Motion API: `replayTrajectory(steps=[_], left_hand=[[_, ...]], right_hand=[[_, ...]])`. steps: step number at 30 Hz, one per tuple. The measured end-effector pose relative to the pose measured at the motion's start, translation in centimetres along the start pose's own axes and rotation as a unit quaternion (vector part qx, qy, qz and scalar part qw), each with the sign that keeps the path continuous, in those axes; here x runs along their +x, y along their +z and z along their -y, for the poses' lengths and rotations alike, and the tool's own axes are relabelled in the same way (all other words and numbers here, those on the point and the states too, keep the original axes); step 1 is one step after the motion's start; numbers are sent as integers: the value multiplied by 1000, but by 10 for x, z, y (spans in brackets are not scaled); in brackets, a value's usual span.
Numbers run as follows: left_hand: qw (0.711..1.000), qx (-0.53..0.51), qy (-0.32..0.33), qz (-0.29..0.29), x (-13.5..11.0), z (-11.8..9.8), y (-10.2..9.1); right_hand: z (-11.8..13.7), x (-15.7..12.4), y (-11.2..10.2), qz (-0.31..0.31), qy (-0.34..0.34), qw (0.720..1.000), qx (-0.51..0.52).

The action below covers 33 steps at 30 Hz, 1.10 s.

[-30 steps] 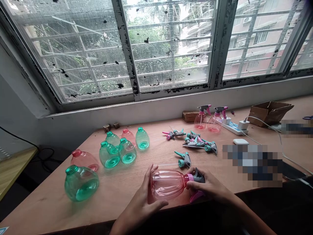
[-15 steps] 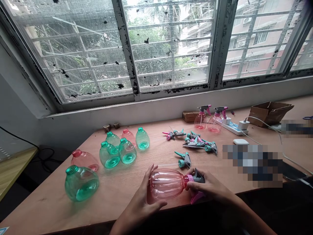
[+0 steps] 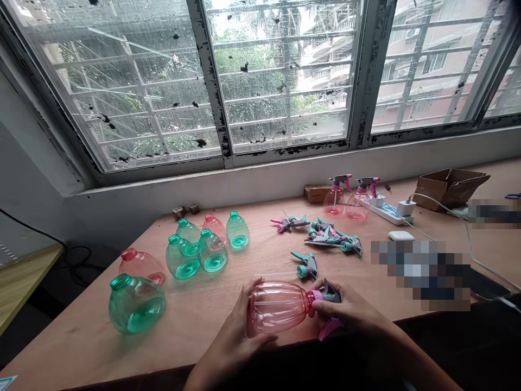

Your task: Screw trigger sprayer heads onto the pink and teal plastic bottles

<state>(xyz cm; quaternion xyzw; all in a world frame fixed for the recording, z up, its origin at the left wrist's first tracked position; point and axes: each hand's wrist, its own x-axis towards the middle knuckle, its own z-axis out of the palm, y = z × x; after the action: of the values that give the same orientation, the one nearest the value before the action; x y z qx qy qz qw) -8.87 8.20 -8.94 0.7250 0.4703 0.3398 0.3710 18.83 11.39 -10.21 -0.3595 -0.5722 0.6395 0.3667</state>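
A clear pink spray bottle [image 3: 279, 307] lies on its side between my hands over the table's front edge, its neck to the right. My left hand [image 3: 234, 326] is wrapped round its base end, with the thumb along the near side. At the neck, my right hand [image 3: 340, 304] grips the pink collar [image 3: 315, 296] of the grey spray head [image 3: 330, 293], whose pink trigger [image 3: 331, 327] points down toward me. The spray head sits on the bottle's mouth; how tightly I cannot tell. Just beyond the bottle lies a grey and green spray head [image 3: 307, 266].
Several open green bottles [image 3: 137, 304] and pink bottles [image 3: 140, 266] stand at the left. Loose spray heads [image 3: 331, 236] lie in a pile behind my hands. Two pink bottles with heads [image 3: 357, 203], a power strip [image 3: 391, 210] and a cardboard box [image 3: 448, 190] stand farther back.
Very little differs. The right fingers have shifted slightly at the collar, and the trigger hangs marginally lower. The bottle stays in both hands.
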Motion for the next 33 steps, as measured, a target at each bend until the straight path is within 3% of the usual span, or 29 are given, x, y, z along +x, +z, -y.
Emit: replayTrajectory(steps=[9,25,33], left_hand=[[998,-48,-30,27,-1,-5,-4],[997,-52,-56,10,-1,-7,-3],[997,-63,-38,-8,2,-1,-3]], right_hand=[[-1,1,-2,-16,-23,999,-26],[1,1,-2,-5,-19,999,-49],[5,1,-1,-9,-51,995,-90]])
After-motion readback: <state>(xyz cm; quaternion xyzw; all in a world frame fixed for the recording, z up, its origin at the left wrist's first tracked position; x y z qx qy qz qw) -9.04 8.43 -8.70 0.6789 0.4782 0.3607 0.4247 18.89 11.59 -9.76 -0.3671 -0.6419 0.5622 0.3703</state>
